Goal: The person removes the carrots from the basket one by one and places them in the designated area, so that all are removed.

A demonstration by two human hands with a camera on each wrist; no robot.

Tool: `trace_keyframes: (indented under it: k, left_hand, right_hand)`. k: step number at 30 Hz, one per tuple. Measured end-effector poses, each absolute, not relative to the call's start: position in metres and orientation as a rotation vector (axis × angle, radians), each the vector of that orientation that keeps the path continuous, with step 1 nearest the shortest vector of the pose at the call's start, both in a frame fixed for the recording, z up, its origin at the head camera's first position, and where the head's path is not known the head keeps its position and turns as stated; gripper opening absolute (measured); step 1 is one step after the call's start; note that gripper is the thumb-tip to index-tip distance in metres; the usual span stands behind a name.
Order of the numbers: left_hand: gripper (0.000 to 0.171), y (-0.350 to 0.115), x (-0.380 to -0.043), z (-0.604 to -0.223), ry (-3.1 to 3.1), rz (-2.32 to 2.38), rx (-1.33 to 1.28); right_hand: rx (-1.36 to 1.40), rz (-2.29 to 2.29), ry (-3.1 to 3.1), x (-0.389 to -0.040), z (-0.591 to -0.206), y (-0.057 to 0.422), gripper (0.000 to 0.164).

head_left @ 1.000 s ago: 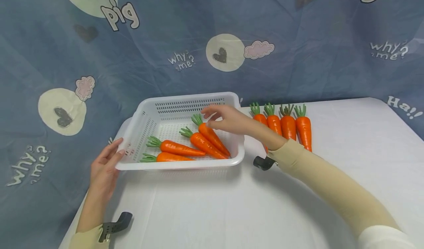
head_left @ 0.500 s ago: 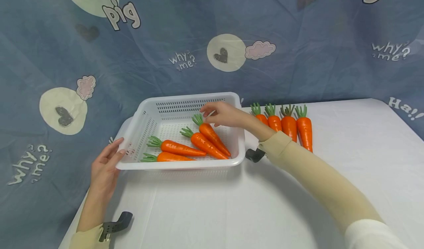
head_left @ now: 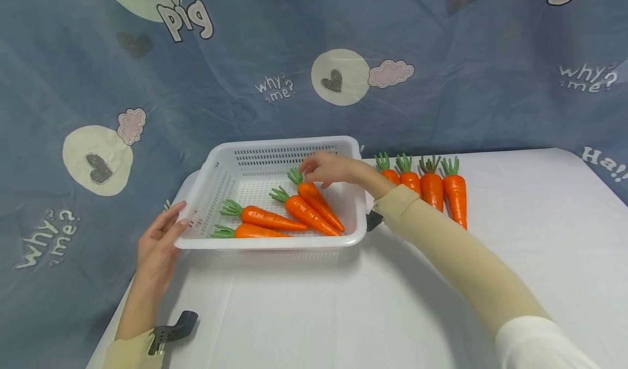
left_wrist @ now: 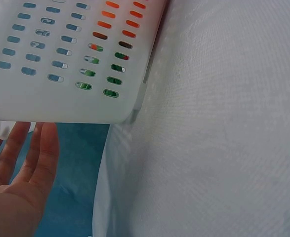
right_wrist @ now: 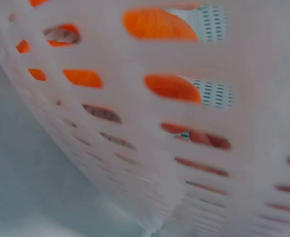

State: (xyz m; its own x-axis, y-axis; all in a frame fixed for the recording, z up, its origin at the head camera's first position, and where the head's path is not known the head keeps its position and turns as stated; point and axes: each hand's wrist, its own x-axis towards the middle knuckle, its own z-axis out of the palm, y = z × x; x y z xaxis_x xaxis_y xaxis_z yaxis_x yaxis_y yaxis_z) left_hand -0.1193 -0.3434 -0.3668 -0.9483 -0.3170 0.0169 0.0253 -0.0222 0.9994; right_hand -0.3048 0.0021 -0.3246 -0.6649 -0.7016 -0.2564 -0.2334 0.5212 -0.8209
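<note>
A white perforated plastic basket stands on the table with several orange carrots inside, green tops toward the left. My left hand touches the basket's left rim with fairly straight fingers; in the left wrist view those fingers reach up to the rim's underside. My right hand is inside the basket over its right side, fingers loosely bent, fingertips right at the leafy top of the farthest carrot. In the right wrist view the basket's slotted wall hides most of that hand; orange shows through the slots.
Several more carrots lie in a row to the right of the basket, partly behind my right forearm. A white cloth covers the table. A blue printed curtain hangs right behind the table and down its left side.
My right forearm has swung left and closer to the basket's right wall, while the right fingers have shifted slightly by the carrot top. Carrots and left hand stay put; the head view shifts slightly.
</note>
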Motion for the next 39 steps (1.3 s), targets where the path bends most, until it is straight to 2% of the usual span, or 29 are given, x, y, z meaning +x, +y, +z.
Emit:
trace_keyframes:
  k: [17,30,39]
  left_hand:
    - [0.049,-0.344,-0.121,-0.37,-1.993,-2.097,0.251]
    - [0.049,-0.344,-0.121,-0.367,-1.974,-2.095,0.25]
    - [0.049,-0.345,-0.12,-0.367,-1.971,-2.096,0.25]
  right_hand:
    - [-0.599,-0.99,2.01,-0.312,-0.332,-0.004,0.045]
    - [-0.384,-1.063,1.753,-0.316,-0.33,-0.01,0.037]
    - [-0.43,-1.032,1.682,-0.315,-0.332,-0.012,0.045]
